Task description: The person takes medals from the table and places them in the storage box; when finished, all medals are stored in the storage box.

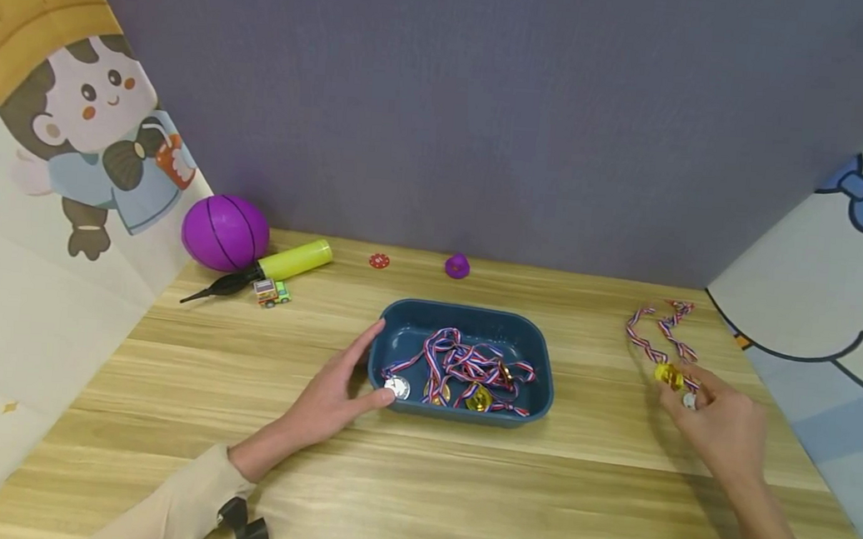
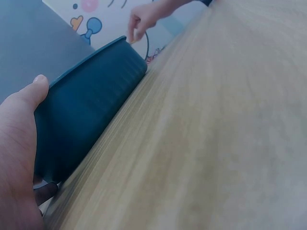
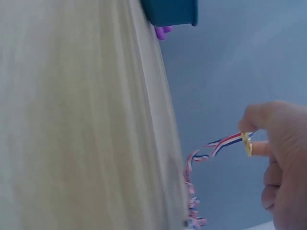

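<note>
My left hand (image 1: 333,388) grips the left end of a dark blue plastic tub (image 1: 459,416), thumb at the front rim and fingers along the side. Inside the tub lie several medals, among them a silver medal (image 1: 396,386) and a gold medal (image 1: 478,398), with tangled striped ribbons (image 1: 455,356). Off to the right, my right hand (image 1: 725,419) pinches another gold medal (image 3: 247,143) between thumb and finger, raised above the table. Its red, white and blue ribbon (image 3: 225,141) trails down from it. A small silver medal (image 1: 689,399) shows beneath that hand, partly hidden.
At the back left sit a purple ball (image 1: 225,232), a yellow hand pump (image 1: 295,259) with a black nozzle, and a toy truck (image 1: 271,292). A red chip (image 1: 379,261) and a small purple toy (image 1: 458,265) lie along the grey back wall (image 1: 442,120). Printed panels flank the table.
</note>
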A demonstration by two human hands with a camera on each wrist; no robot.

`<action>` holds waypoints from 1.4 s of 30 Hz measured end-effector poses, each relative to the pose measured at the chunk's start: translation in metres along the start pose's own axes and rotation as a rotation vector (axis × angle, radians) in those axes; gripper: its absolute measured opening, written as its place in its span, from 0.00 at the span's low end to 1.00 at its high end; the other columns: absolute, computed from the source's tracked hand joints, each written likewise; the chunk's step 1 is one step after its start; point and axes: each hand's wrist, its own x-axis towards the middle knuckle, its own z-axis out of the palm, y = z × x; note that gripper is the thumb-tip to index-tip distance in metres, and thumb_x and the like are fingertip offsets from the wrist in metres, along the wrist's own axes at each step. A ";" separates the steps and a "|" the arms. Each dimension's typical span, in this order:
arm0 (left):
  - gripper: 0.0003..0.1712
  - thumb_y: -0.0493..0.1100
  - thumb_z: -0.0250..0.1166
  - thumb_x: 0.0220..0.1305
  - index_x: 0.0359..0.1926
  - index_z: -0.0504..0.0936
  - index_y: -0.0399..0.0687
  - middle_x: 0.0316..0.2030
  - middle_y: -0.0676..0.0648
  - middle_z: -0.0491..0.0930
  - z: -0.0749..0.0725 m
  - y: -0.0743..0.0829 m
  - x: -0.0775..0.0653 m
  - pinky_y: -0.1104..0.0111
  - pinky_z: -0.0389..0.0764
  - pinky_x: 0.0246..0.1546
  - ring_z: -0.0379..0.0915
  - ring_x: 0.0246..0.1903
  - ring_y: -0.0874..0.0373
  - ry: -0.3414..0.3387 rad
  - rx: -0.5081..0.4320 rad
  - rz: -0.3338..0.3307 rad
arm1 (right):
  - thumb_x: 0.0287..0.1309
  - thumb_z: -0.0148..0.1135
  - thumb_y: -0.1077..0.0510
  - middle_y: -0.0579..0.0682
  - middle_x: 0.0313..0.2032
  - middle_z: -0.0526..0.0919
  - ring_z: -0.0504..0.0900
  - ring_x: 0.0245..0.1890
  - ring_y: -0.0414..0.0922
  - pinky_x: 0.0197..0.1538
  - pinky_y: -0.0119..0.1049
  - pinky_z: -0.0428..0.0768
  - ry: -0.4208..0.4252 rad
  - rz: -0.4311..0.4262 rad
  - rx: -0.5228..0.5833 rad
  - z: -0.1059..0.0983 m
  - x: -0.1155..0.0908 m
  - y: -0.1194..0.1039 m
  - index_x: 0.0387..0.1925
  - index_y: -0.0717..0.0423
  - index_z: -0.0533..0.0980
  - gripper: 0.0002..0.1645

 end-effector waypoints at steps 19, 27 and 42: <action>0.60 0.71 0.72 0.71 0.91 0.50 0.63 0.82 0.34 0.66 0.000 0.001 0.001 0.27 0.64 0.75 0.68 0.77 0.31 -0.004 0.002 -0.003 | 0.47 0.78 0.54 0.31 0.12 0.59 0.49 0.17 0.20 0.18 0.26 0.47 0.181 -0.174 0.164 -0.028 0.018 -0.044 0.46 0.63 0.92 0.24; 0.60 0.72 0.71 0.70 0.91 0.50 0.64 0.82 0.35 0.66 0.000 0.001 0.000 0.26 0.64 0.75 0.67 0.77 0.31 -0.004 0.007 -0.014 | 0.47 0.76 0.55 0.31 0.12 0.56 0.46 0.17 0.24 0.20 0.30 0.45 0.232 -0.220 0.197 -0.044 0.030 -0.077 0.45 0.66 0.91 0.23; 0.60 0.70 0.72 0.71 0.91 0.50 0.64 0.82 0.34 0.66 0.000 0.000 0.000 0.27 0.65 0.75 0.67 0.77 0.31 -0.004 0.010 -0.017 | 0.45 0.78 0.63 0.39 0.11 0.57 0.50 0.18 0.25 0.23 0.28 0.48 0.281 -0.200 0.359 -0.046 0.045 -0.112 0.42 0.64 0.92 0.18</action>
